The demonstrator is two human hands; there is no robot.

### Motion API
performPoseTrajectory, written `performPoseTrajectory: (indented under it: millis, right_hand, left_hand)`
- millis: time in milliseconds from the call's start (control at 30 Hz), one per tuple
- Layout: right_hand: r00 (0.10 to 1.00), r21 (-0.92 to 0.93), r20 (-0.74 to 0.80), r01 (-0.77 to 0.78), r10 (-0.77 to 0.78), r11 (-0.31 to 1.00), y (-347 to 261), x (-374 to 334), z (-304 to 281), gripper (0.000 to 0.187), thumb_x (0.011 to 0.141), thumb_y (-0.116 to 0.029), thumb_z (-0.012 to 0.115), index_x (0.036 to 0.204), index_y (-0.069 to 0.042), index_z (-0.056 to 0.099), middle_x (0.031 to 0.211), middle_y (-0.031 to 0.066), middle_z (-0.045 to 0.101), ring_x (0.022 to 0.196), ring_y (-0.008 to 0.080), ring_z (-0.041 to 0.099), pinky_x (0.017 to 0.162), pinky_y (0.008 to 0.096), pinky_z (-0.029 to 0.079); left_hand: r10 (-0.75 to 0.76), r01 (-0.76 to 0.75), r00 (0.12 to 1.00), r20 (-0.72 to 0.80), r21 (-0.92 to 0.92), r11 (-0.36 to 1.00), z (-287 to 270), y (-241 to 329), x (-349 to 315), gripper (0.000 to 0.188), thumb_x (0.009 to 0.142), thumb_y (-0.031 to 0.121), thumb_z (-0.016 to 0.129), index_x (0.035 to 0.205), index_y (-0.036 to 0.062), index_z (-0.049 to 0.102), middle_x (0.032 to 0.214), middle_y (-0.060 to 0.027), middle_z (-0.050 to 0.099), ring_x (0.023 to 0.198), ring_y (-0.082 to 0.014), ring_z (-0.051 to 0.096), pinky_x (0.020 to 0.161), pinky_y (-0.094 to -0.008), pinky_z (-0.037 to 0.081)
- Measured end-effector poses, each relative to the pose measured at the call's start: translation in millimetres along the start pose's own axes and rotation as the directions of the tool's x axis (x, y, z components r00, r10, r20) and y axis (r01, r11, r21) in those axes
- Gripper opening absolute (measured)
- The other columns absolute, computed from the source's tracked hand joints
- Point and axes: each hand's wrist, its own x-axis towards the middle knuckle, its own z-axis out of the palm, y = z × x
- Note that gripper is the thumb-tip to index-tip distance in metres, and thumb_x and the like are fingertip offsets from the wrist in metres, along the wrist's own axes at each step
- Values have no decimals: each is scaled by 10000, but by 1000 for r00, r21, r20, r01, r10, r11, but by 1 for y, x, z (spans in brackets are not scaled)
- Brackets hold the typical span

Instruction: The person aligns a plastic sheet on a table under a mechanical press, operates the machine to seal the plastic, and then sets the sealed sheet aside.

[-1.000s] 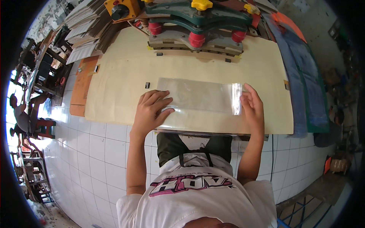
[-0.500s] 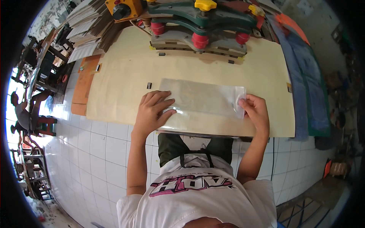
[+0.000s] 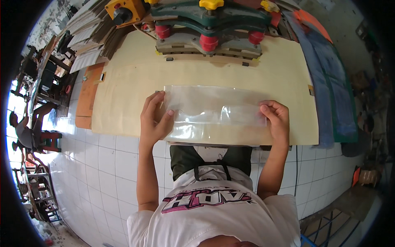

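Note:
A clear plastic sheet (image 3: 214, 105), glossy with bright reflections, lies lengthwise on the cream-coloured work board (image 3: 123, 90) in front of me. A line runs along it, parting a hazier far strip from a shinier near strip. At its left end rests my left hand (image 3: 155, 117), thumb and fingers spread apart around the corner, the thumb over the plastic. My right hand (image 3: 277, 119) pinches the right edge of the sheet between thumb and bent fingers.
Beyond the board stands a green press machine (image 3: 210, 20) with red knobs and a yellow handle. An orange control box (image 3: 125, 12) and stacked cardboard (image 3: 88, 39) are at the far left. Blue material (image 3: 323, 82) hangs at the right. Another person (image 3: 26, 127) sits far left.
My left hand has shifted left to the sheet's end, its fingers drawing off the plastic's surface. The upright fold near my right hand looks flattened, and bright creases now show mid-sheet.

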Motion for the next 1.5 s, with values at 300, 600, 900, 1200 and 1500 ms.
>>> performPoseTrajectory:
  millis: [300,600,900,1200,1500]
  right_hand:
    - [999,158,-27,-12,17,987,4,2,-8,167,877,-97,740,988,23,704,786,37,684,676,100,612,598,239,464]
    - [998,124,-53,-21,28,992,-1,1,-3,159,889,-92,727,977,37,698,782,14,639,682,101,579,601,234,451]
    - [997,125,-75,-12,22,992,1,1,-1,143,895,-91,716,954,37,691,769,22,627,669,107,563,604,243,444]
    - [996,92,-89,10,-2,996,4,2,-4,147,902,-116,707,954,21,690,762,8,623,663,93,548,613,236,433]
    - [968,94,-250,10,14,995,4,2,-6,143,904,-140,703,955,-7,700,782,-15,622,714,74,559,591,229,442]
  left_hand:
    - [-248,307,951,183,-498,811,5,19,7,637,928,53,653,1487,-39,362,1261,-190,632,1110,-223,641,968,-360,506]
    - [-387,431,899,205,-569,700,14,8,5,247,986,121,627,1141,-72,633,955,-114,716,838,-155,692,741,-295,578]
    - [-438,433,890,127,-533,727,18,19,7,339,1039,279,557,1040,-47,650,775,-5,618,694,-89,591,642,-259,534]
    - [-439,468,868,233,-677,567,17,6,5,394,1067,264,480,1151,-108,578,922,-224,716,815,-262,721,724,-353,596]
    - [-341,412,909,240,-644,645,16,11,4,452,925,5,657,1343,-64,499,952,-170,734,882,-202,722,786,-313,573]
